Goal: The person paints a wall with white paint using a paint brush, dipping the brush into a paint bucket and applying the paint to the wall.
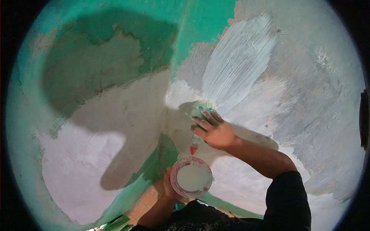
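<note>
My right hand [216,133] is closed around a wide paintbrush [203,104] in front of the wall, near the corner. Pale bristles point up and the red-tipped handle points down below my fingers. Whether the bristles touch the wall is hard to tell. Lower down, my left hand [169,185] grips the left side of a round reddish tub [174,175]. Whitish liquid [194,178] fills much of the tub, which sits just beneath the brush handle. Above the brush, a streaky white coat [241,57] covers part of the right wall.
Two walls meet at a corner [168,96]. Green paint [210,23] shows high up, with ragged edges against grey and whitish patches [94,158]. My shadow darkens the left wall. Orange-brown floor tiles [146,200] appear at the bottom, and a dark object [363,119] stands at the right rim.
</note>
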`<state>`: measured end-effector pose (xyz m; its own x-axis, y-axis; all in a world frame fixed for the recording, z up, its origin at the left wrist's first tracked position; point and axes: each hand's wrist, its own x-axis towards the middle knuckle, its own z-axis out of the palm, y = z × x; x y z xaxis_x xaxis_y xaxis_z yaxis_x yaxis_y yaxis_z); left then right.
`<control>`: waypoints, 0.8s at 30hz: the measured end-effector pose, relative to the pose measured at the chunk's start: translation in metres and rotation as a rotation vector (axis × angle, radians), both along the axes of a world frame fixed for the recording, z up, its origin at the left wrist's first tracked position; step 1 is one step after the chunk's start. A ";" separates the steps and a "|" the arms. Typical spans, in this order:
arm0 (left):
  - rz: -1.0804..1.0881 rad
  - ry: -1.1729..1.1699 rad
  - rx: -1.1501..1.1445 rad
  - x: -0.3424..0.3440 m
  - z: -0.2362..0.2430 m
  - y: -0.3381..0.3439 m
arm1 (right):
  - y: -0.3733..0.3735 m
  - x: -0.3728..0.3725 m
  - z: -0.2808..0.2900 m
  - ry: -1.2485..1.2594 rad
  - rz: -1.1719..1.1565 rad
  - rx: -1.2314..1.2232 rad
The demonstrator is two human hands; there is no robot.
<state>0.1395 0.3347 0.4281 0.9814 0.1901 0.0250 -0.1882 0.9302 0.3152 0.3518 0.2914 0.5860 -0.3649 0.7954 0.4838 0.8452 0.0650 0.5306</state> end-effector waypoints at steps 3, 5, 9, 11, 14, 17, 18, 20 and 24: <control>-0.026 -0.073 -0.037 -0.001 -0.002 0.000 | 0.004 -0.007 0.020 0.294 -0.138 -0.169; -0.010 -0.071 -0.039 -0.002 0.001 0.001 | 0.005 -0.013 0.060 0.389 -0.114 -0.066; -0.016 -0.089 -0.088 0.002 -0.001 0.003 | -0.002 0.007 0.124 0.360 0.015 0.293; 0.002 -0.094 -0.048 0.004 -0.003 0.004 | -0.008 0.000 0.142 0.277 0.099 0.381; 0.032 -0.091 -0.024 0.002 -0.004 0.004 | -0.002 0.006 0.135 -0.008 0.025 0.446; 0.054 -0.068 -0.027 -0.001 -0.005 0.004 | 0.018 0.016 0.072 -0.017 -0.040 0.238; 0.058 -0.041 -0.014 -0.004 -0.006 0.004 | 0.022 0.010 0.049 0.001 -0.054 0.173; 0.042 -0.001 -0.010 -0.004 -0.001 0.004 | 0.021 -0.002 0.009 0.047 -0.073 0.070; 0.097 -0.006 0.038 0.000 -0.025 0.003 | 0.032 -0.015 0.001 0.166 -0.022 -0.052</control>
